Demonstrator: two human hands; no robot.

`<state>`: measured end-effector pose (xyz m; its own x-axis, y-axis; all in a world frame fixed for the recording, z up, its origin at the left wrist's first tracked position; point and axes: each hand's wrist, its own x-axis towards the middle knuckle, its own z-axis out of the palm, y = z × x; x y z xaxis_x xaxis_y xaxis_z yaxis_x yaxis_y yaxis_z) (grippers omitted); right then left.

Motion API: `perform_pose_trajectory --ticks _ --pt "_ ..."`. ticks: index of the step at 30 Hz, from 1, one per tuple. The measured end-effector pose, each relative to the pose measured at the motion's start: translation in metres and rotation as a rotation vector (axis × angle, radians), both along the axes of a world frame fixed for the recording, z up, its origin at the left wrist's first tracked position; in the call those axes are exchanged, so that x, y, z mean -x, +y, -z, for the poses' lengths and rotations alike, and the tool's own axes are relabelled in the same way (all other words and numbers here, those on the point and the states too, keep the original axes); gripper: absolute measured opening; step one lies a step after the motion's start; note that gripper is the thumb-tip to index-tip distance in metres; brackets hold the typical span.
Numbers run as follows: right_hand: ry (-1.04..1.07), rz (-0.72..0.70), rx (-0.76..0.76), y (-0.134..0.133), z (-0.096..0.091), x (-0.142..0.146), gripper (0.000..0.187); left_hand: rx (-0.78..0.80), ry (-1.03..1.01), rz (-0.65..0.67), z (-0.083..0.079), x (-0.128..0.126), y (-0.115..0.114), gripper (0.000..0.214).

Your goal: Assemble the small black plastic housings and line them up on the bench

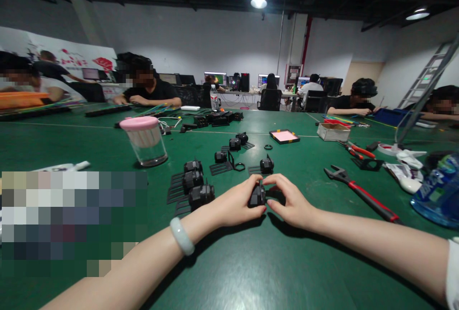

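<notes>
My left hand (241, 201) is closed around a black ribbed fitting (256, 196), thumb and fingers gripping its sides. From the other side, my right hand (291, 201) curls its thumb and index finger against the right end of the same part. Exactly what those right fingertips pinch is partly hidden. Just beyond my hands lies another black fitting (266, 165) with a slotted plate. Several similar fittings (201, 196) with slotted plates stand to the left, and a loose black ring (239, 167) lies among them.
A clear jar (147, 145) with a pink lid stands at left. On the right are an adjustable wrench (366, 197), red-handled pliers (360, 150), a small box (333, 132) and a blue bottle (439, 193). A shallow pink-bottomed tray (284, 136) lies ahead. Other people sit across the green table (244, 272).
</notes>
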<state>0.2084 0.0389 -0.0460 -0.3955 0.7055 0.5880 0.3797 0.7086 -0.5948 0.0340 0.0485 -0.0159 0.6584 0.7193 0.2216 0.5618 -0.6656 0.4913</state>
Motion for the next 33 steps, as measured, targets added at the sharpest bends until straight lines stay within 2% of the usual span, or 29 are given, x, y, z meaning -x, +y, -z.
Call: perform_pose_trajectory --ticks 6,13,33 --pt "-0.013 -0.041 -0.057 -0.0017 -0.0025 0.0014 0.041 0.001 -0.025 0.029 -0.0008 -0.0009 0.0001 0.046" --pt "-0.016 -0.05 -0.071 0.0002 -0.0001 0.0018 0.038 0.009 -0.013 0.027 -0.0024 -0.0005 -0.0011 0.047" --pt "-0.039 -0.026 -0.026 0.0015 0.0005 0.0016 0.036 0.022 -0.022 0.02 -0.005 -0.0017 -0.0027 0.046"
